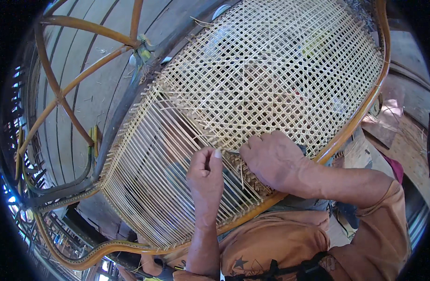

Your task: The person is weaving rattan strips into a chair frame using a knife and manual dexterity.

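A rattan chair frame lies across my lap, with an open-weave cane panel [271,70] on its far part. Parallel cane strands [149,154] run over the nearer left section. My left hand [205,175] is closed over these strands, thumb pressed to the curled fingers, beside the panel's lower edge. A thin pale cane strand [231,151] shows between my two hands and seems to lead to the left thumb tip. Curled at the lower edge of the weave is my right hand [276,159], its fingertips hidden. Loose cane ends [243,171] stick out between the hands.
A curved brown rattan rail [350,126] borders the panel on the right. Crossed rattan poles [60,96] stand at the upper left over a plank floor [98,79]. A dark pole [126,117] passes along the left side. Boards [407,150] lie at the right.
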A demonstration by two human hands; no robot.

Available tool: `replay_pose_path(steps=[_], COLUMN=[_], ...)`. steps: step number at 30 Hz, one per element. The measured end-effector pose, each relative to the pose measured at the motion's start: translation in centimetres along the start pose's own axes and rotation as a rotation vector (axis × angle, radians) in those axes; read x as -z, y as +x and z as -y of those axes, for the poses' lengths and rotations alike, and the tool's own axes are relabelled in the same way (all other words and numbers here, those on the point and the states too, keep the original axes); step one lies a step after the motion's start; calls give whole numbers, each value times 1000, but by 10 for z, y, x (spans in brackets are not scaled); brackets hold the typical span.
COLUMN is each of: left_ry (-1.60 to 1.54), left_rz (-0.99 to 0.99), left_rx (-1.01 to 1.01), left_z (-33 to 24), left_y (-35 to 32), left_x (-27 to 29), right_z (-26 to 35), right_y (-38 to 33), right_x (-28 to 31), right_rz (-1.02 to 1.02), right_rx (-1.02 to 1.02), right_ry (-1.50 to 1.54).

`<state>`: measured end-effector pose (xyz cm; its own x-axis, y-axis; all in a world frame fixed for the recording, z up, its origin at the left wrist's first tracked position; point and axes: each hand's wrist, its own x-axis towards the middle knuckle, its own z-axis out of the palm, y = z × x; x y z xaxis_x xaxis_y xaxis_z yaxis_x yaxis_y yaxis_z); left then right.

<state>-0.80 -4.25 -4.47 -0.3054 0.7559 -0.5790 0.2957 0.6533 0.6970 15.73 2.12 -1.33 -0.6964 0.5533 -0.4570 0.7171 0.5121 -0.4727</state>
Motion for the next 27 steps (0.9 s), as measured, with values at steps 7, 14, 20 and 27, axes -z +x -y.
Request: replay_pose_path(steps=[7,14,20,27], left_ry=[-4,362,784,933], left_rz=[-22,48,70,69], left_rx=[-33,-165,-335,-290], left_z=[3,-17,-25,-34], left_y=[3,10,18,14], left_x=[0,7,2,-6], right_z=[-9,-20,-21,-27], right_y=[2,4,-1,2], right_x=[-2,8,5,-5], right_rz=[-18,71,84,7], right_rx=[1,-137,-266,-308], right_ry=[108,231,268,367])
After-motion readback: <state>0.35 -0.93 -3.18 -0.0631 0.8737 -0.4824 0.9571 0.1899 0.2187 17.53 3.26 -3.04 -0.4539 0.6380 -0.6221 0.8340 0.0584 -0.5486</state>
